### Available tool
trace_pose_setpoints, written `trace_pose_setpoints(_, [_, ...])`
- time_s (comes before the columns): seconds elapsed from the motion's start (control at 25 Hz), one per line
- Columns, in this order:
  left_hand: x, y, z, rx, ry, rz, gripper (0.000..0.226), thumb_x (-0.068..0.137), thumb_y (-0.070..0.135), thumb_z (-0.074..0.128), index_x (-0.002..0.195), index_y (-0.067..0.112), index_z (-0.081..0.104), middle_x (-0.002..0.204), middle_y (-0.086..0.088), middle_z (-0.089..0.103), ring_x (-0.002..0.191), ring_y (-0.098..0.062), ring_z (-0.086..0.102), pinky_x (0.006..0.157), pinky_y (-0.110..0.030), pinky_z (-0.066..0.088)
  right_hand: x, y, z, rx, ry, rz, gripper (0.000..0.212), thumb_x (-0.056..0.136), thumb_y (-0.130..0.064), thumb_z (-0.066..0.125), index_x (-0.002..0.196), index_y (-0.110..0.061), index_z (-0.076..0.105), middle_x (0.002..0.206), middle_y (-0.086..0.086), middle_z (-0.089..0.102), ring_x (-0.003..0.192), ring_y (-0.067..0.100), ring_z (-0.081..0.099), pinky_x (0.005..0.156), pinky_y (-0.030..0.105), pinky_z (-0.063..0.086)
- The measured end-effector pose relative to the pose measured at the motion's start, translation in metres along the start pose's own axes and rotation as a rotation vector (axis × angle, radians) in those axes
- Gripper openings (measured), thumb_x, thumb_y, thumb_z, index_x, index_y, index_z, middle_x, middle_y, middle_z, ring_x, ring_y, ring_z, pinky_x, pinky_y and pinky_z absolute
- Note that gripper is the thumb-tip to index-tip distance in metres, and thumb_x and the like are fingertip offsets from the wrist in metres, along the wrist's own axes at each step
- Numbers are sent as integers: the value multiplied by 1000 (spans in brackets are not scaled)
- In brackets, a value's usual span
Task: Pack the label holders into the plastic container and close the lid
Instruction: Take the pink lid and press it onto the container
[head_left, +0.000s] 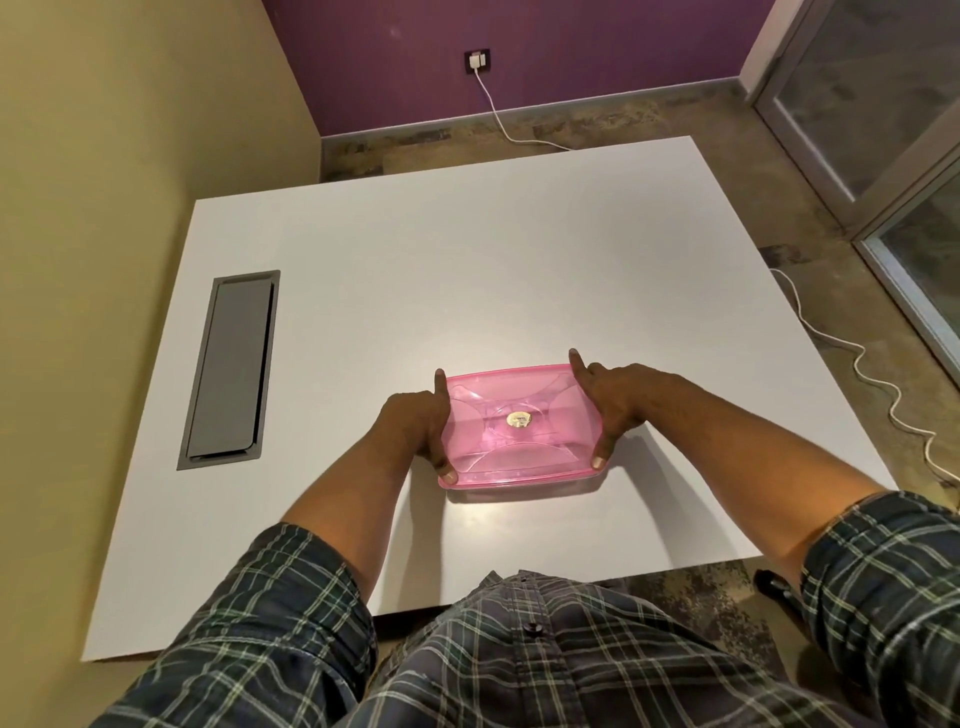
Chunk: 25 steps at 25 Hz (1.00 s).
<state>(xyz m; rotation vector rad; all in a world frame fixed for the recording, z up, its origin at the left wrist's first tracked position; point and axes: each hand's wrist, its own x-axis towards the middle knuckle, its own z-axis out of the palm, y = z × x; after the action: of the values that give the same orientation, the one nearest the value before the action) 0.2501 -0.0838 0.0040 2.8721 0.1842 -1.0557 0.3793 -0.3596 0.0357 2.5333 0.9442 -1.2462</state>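
So on the far left of the white table (467, 249) there's a long grey rectangular cable hatch (228, 369) set into the top. Moving right, the left hand (415, 426) grips the left short end of the translucent pink rectangular plastic container (519, 428), index finger stretched along the far corner, thumb hooked on the near corner. The container sits flat on the table, just in front of the person, lid (519, 400) on, long axis running left to right, right between both grips. The right hand (613, 400) mirrors it on the right end, finger out, thumb pinching the near corner.
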Motion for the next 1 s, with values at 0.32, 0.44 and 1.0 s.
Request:
trace_pose_setpoints(0.32, [-3,8,-11,96,40,-10,171,40,66,93,154,-8,-12,121,-16,68,108,-33,68,86,-36,50,-1,9,16,-129,164,-54,170,38,-85,78,152,-20,-30,138,7,46,98,30,66,79,36,46])
trace_pose_setpoints(0.44, [-6,11,-13,104,43,-21,169,42,63,94,154,-8,-12,121,-17,69,111,-34,67,88,-36,49,3,12,18,-111,148,-50,172,35,-85,79,150,-23,-32,144,8,42,103,31,65,82,36,45])
trace_pose_setpoints(1.0, [-17,14,-21,162,101,1,133,36,63,95,133,-6,35,104,-11,71,95,-35,72,81,-37,52,16,23,15,486,460,-95,35,103,-44,47,100,-22,74,89,2,75,74,20,66,75,32,51])
